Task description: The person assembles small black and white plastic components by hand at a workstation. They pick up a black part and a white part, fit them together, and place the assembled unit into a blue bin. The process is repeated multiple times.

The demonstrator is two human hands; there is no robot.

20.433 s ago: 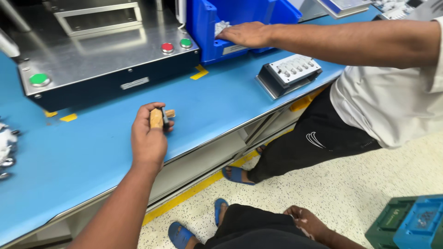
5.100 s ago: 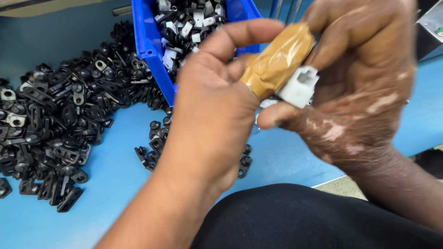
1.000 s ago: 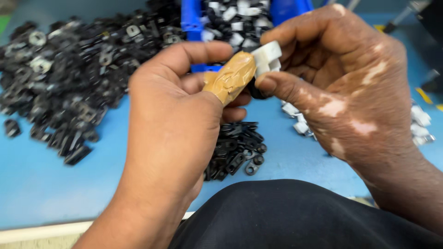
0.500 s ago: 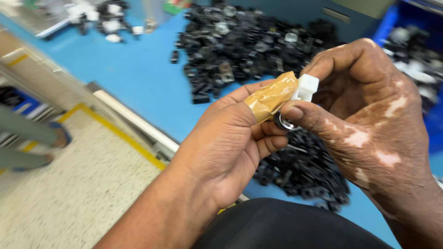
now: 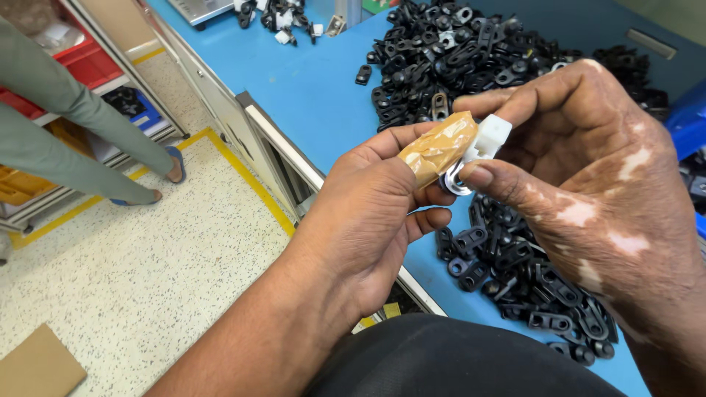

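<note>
The left hand (image 5: 368,220) gripped a tan tape-wrapped tool (image 5: 438,147) while the right hand (image 5: 588,191) pinched a small white plastic part (image 5: 491,137) against its tip — both closed, held above the blue desk (image 5: 316,81), near a heap of black clips (image 5: 471,51) — more lay below

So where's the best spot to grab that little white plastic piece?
Probably the blocky top end of the white plastic piece, pinched from its two flat sides. That end sticks out clear, while the metal ring below sits squeezed between the left hand and right hand.
</note>
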